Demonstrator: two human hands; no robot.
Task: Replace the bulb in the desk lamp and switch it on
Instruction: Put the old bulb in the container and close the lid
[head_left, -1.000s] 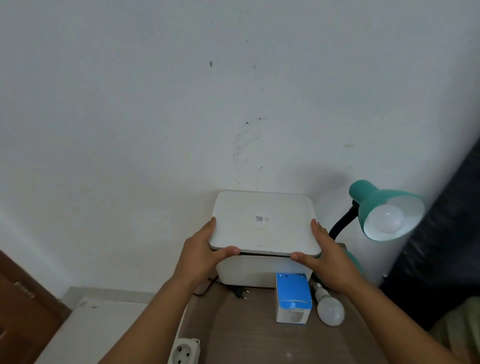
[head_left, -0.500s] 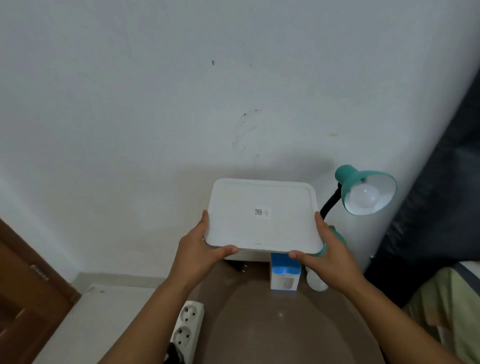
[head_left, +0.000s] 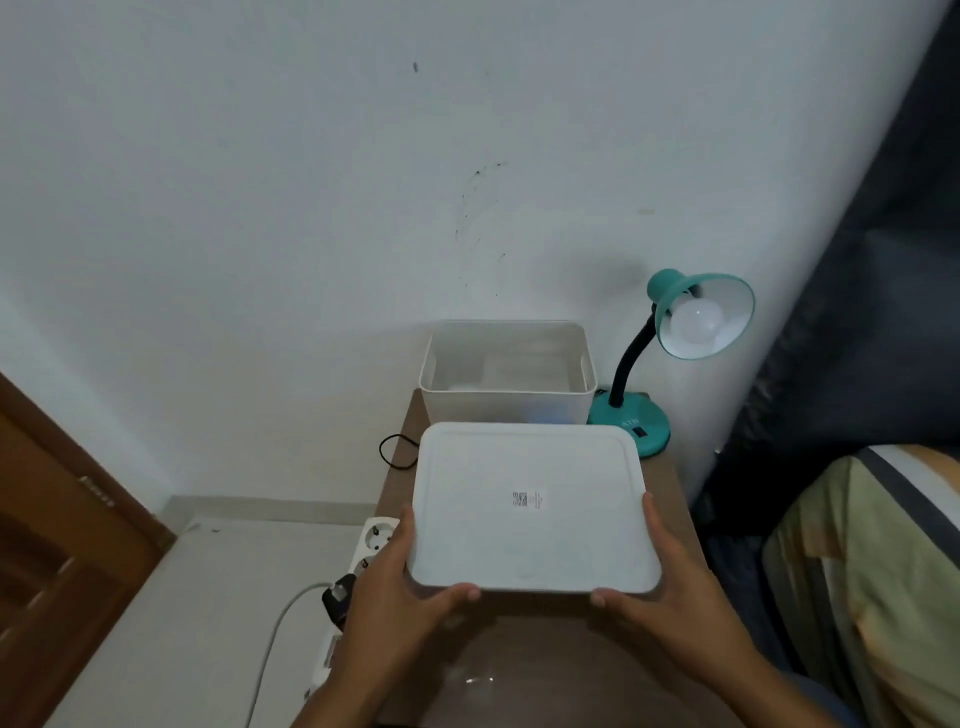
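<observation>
Holding the lid (head_left: 530, 506) with both hands, left hand (head_left: 400, 597) and right hand (head_left: 670, 597) fingers clamped on its edges; swinging it right could clip the lamp (head_left: 675, 338).

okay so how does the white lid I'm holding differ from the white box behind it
The lid is flat and shallow; the box is deep and open-topped. The lid is held off the table by the left hand and right hand; the box rests on the table against the wall. Both are white plastic with rounded corners.

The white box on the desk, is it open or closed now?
Open. Both hands, left hand and right hand, hold its lid clear of the white box.
</observation>
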